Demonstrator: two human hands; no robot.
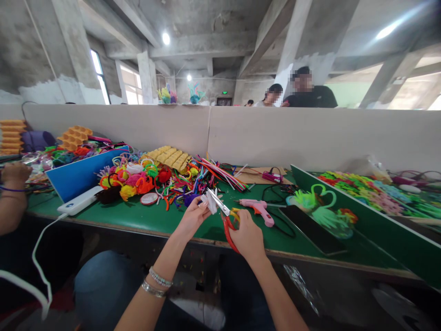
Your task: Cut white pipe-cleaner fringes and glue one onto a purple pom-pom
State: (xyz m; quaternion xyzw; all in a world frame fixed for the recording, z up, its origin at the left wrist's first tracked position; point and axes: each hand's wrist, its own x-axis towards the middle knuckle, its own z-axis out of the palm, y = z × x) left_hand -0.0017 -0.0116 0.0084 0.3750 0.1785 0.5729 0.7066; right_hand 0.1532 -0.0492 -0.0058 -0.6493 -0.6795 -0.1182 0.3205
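My left hand (195,216) is closed around a small bundle of white fuzzy strips (211,203), which look like pipe cleaners. My right hand (248,236) grips a pair of scissors (224,209) with red and yellow handles. The blades point up and left and lie against the white bundle; whether they are closed on a strip I cannot tell. Just right of the scissors, a pink glue gun (260,209) rests on the green table (138,218). Behind my left hand lies a heap of coloured pipe cleaners (220,174).
Yellow egg-crate foam (170,157) tops a pile of fuzzy pieces. A black phone (312,230) lies beside green swan-like figures (322,204). Blue (86,172) and green dividers (365,211) flank the space. A white power bank (81,201) trails a cable. Another person's hand (15,172) is at left.
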